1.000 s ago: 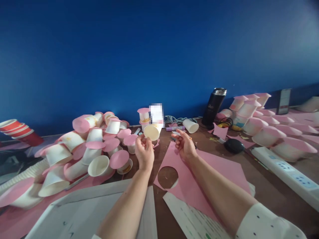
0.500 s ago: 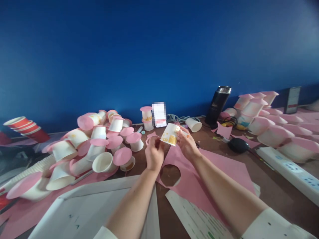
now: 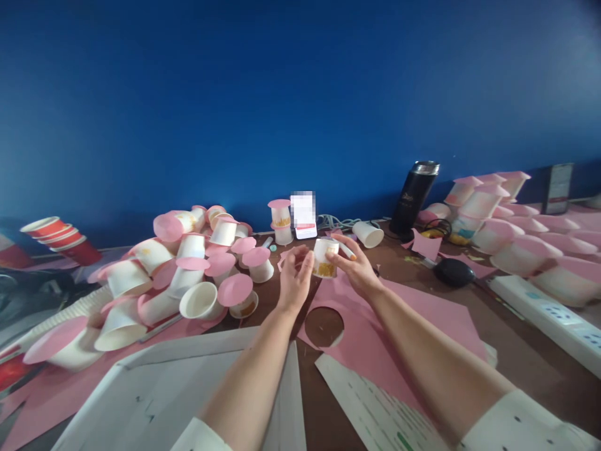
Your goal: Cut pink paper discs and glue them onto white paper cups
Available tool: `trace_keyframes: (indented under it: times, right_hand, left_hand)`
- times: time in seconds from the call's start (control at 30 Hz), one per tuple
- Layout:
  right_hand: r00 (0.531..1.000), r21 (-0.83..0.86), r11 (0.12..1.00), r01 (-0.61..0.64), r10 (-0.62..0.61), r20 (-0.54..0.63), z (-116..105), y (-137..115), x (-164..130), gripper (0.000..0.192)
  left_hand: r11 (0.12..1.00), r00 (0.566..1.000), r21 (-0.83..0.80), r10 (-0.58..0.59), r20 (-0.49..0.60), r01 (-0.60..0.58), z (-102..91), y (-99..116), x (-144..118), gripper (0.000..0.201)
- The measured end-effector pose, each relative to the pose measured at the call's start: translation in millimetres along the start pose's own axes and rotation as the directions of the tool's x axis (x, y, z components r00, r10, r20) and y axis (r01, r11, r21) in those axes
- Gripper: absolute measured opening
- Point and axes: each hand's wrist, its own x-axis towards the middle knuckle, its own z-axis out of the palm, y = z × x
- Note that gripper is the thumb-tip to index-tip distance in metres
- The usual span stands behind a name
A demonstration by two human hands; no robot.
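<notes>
A small paper cup [image 3: 325,257], turned upright from its tilt a moment earlier, was gripped between the left hand [image 3: 294,280] and right hand [image 3: 359,270] above the pink sheet [image 3: 413,326], its cut-out hole nearby, capped cups [image 3: 201,275] heaped leftward.

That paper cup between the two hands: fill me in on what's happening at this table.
A person holds a small white paper cup between both hands, left hand and right hand, above a pink paper sheet with a round hole cut out. The right hand also seems to hold a pen-like tool. A heap of pink-capped cups lies to the left, and more to the right beside a black flask.
</notes>
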Motion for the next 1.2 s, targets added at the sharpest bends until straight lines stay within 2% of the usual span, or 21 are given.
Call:
trace_keyframes:
  times: [0.1,0.17,0.3,0.43,0.5,0.6,0.7,0.83,1.03,1.2]
  right_hand:
    - [0.996,-0.083,0.997,0.002,0.005,0.084,0.1,1.6,-3.4,0.045]
    - [0.992,-0.084,0.996,-0.009,0.020,0.124,-0.7,2.3,-4.5,0.042]
    - [0.991,-0.014,0.999,-0.038,0.039,0.127,-2.7,2.6,-3.8,0.036]
    - [0.999,0.010,1.000,0.029,-0.028,-0.037,-6.0,3.3,0.2,0.039]
    - [0.990,-0.001,0.999,0.045,-0.045,-0.130,-9.0,4.2,3.0,0.041]
    - [0.975,-0.031,0.998,0.050,-0.056,-0.216,-12.9,5.0,6.3,0.039]
    - [0.967,-0.043,0.997,0.069,-0.077,-0.241,-13.0,3.4,6.9,0.035]
    - [0.963,-0.053,0.996,0.074,-0.085,-0.254,-7.1,-2.9,5.8,0.030]
    - [0.943,-0.026,0.994,0.105,-0.108,-0.314,6.9,-4.7,15.4,0.025]
    - [0.951,-0.034,0.997,0.067,-0.074,-0.300,20.7,3.5,27.7,0.020]
  left_hand:
    - [0.992,0.973,-0.110,-0.039,0.229,0.065,1.2,11.9,-1.7,0.046]
    - [0.993,0.957,-0.100,-0.033,0.288,0.065,1.6,13.6,-1.9,0.048]
    - [1.000,0.960,-0.001,-0.011,0.281,0.011,1.0,3.3,-0.5,0.049]
    - [1.000,0.949,0.024,-0.007,0.315,-0.001,0.2,-1.5,-3.4,0.070]
    - [0.999,0.927,0.046,0.005,0.374,-0.024,-0.3,3.1,-6.7,0.074]
    - [0.996,0.879,0.072,0.020,0.476,-0.062,-0.8,12.1,-10.5,0.066]
    - [0.985,0.866,0.118,0.051,0.497,-0.125,-0.6,14.3,-11.2,0.060]
    - [0.966,0.864,0.162,0.099,0.493,-0.203,0.4,5.3,-9.8,0.060]
    - [0.954,0.833,0.215,0.057,0.550,-0.208,1.4,-3.6,-8.3,0.065]
    - [0.939,0.840,0.241,0.080,0.537,-0.244,-0.3,-1.8,-6.7,0.063]
